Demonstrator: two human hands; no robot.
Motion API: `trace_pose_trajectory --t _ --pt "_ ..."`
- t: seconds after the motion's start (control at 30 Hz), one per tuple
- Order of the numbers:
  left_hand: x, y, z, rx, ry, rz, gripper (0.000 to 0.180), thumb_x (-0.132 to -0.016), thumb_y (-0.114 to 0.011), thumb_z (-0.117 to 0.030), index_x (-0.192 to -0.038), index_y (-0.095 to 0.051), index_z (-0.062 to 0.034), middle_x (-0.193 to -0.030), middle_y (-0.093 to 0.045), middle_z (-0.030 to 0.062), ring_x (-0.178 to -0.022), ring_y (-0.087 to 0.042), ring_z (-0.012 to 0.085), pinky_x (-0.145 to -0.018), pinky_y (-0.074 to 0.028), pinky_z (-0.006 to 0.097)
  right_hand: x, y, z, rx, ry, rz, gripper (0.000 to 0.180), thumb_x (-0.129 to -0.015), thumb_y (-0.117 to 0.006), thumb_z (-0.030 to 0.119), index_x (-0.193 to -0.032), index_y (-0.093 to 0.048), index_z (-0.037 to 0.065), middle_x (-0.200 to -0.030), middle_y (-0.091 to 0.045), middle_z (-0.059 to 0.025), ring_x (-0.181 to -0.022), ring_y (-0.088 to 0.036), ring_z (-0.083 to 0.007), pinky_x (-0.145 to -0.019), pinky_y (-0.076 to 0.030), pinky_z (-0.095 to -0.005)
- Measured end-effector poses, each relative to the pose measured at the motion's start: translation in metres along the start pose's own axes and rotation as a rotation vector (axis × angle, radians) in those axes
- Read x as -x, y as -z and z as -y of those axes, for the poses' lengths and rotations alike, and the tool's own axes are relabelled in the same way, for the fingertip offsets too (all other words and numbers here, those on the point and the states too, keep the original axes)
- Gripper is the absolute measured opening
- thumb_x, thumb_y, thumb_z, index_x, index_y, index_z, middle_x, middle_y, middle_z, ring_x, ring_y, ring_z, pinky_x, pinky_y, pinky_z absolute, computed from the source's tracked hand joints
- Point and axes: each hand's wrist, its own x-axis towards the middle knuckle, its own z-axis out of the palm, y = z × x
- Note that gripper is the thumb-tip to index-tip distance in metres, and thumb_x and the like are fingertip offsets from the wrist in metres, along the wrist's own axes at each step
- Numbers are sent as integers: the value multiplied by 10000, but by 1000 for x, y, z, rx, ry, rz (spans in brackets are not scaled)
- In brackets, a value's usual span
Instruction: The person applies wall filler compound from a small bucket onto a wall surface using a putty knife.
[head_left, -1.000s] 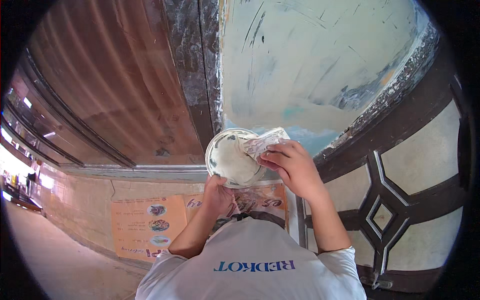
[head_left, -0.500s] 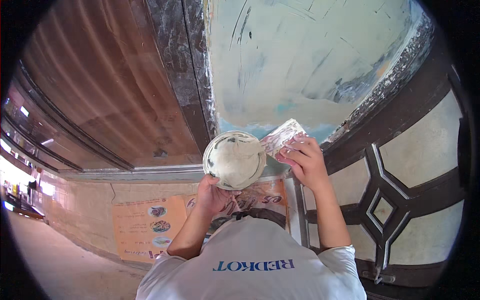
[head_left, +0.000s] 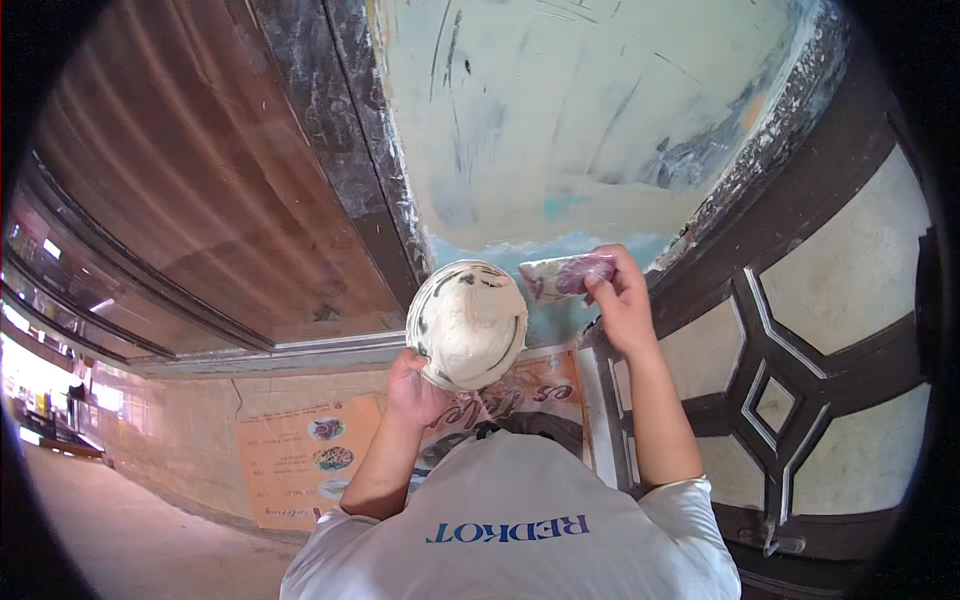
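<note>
The left hand (head_left: 418, 385) is closed around the underside of a round white pan heaped with pale putty (head_left: 467, 323) (its rim smeared dark), holding it up near the middle of the view. Just to its right, the right hand (head_left: 622, 305) pinches a flat putty-smeared scraper blade (head_left: 562, 275) against the pale plastered wall panel (head_left: 590, 120), beside the dark patterned door frame (head_left: 770, 330).

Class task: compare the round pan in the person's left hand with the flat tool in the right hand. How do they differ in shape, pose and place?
The round pan is a wide disc heaped with pale putty; the flat scraper is narrow and oblong. The left hand props the pan from below; the right hand pinches the scraper at one end. The scraper lies at the painted panel; the pan sits lower. Both are putty-smeared.
</note>
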Motion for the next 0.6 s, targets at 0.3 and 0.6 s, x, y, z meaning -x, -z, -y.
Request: trace_pose_trajectory --t 0.3,0.6 --pt "-10 -19 14 30 -108 43 665 -788 -525 -111 -1411 -318 -2 -1364 -474 215 -1152 -561 381 -824 -561 510 30 9 -29 -7 -97 111 171 -873 -516 -22 -1033 -521 39 -839 -537 9 -738 -482 -58 -629 -417 -224" --pt "-11 -45 63 -406 -303 -129 697 -762 -487 -35 -1413 -245 14 -1373 -453 193 -1185 -538 369 -918 -529 539 23 51 -7 119 -70 95 240 -891 -554 47 -1131 -555 35 -848 -598 -7 -744 -528 -65 -654 -450 -242"
